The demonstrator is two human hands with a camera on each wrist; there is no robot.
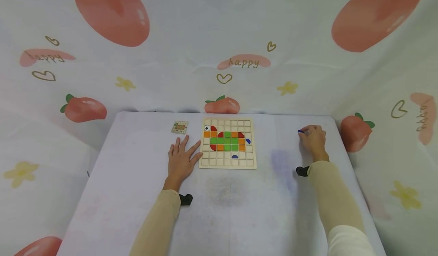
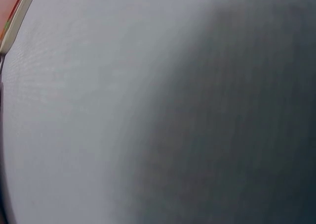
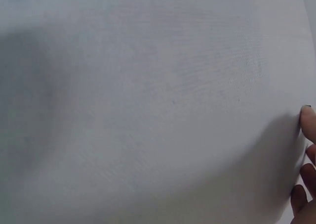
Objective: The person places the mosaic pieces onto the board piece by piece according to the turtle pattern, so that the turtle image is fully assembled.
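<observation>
A square wooden grid board [image 1: 227,162] lies on the table, holding orange, green and red pieces that form a blocky figure with a round eye piece [image 1: 207,128] at upper left. Two blue half-round pieces [image 1: 234,157] sit on it, one at the right side and one lower down. My left hand [image 1: 180,165] lies with fingers spread beside the board's left edge, its fingertips at the rim. At the table's right side, my right hand [image 1: 313,139] pinches a small blue piece [image 1: 301,131] between thumb and fingers. In the right wrist view, some fingers [image 3: 308,122] show at the right edge.
A small picture card [image 1: 179,127] with a grid pattern lies left of the board, above the left hand. The white-covered table [image 1: 137,195] meets a hanging printed cloth [image 1: 178,58] at its back and sides. A bluish stain [image 1: 282,168] marks the tablecloth.
</observation>
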